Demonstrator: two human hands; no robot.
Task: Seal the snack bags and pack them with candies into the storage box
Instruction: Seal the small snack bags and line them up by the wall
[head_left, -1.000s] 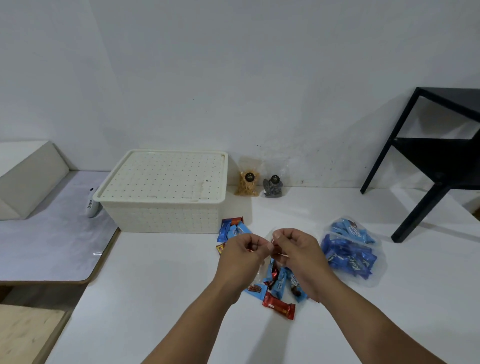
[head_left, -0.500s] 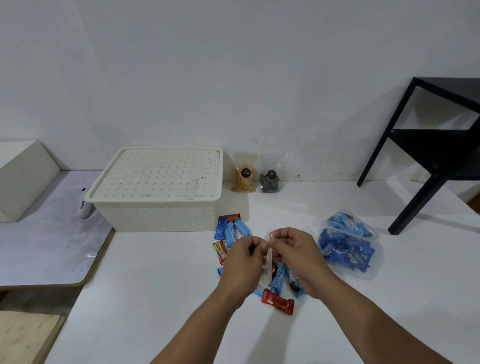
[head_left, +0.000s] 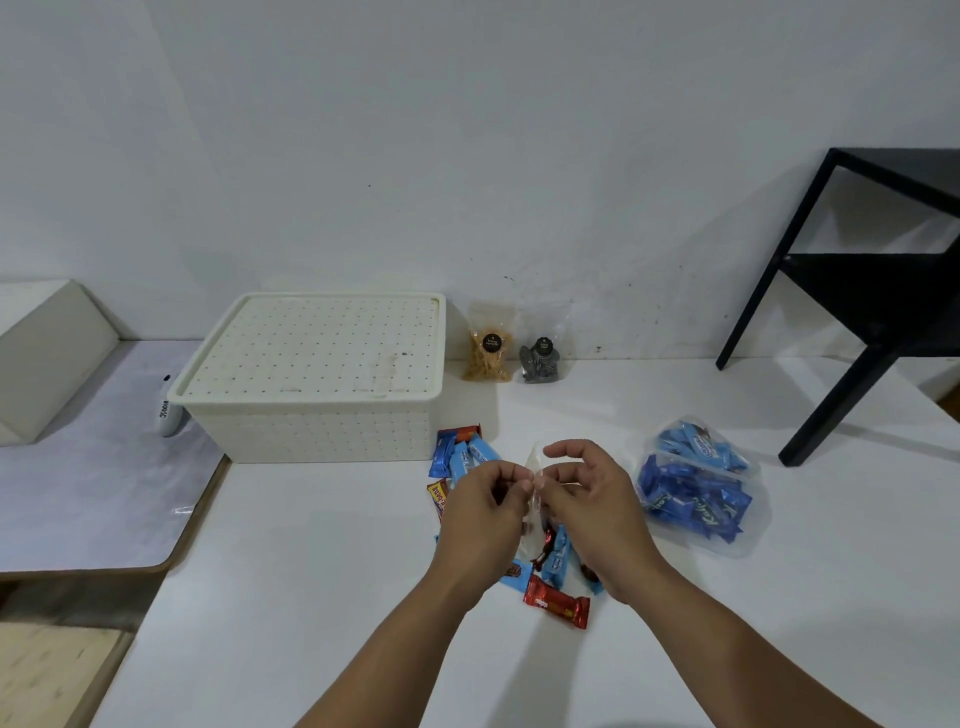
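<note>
My left hand (head_left: 485, 512) and my right hand (head_left: 592, 512) meet over the white table, both pinching the top edge of a clear snack bag (head_left: 534, 483) that hangs between them. Loose candies (head_left: 556, 605) in blue and red wrappers lie under and around the hands. A cream storage box (head_left: 317, 384) with a perforated lid on it stands at the back left. A clear bag of blue candies (head_left: 693, 488) lies to the right. Two small snack bags, one yellow (head_left: 488, 353) and one dark (head_left: 540, 358), lean against the wall.
A black metal frame (head_left: 852, 291) stands on the table at the right. Left of the table is a lower grey surface (head_left: 88, 493) with a small white device (head_left: 169, 413) and a beige block (head_left: 47, 353).
The hands have stayed together on the clear bag, with the fingers shifting along its top edge. The view has tilted slightly, so everything sits a little lower than before.
</note>
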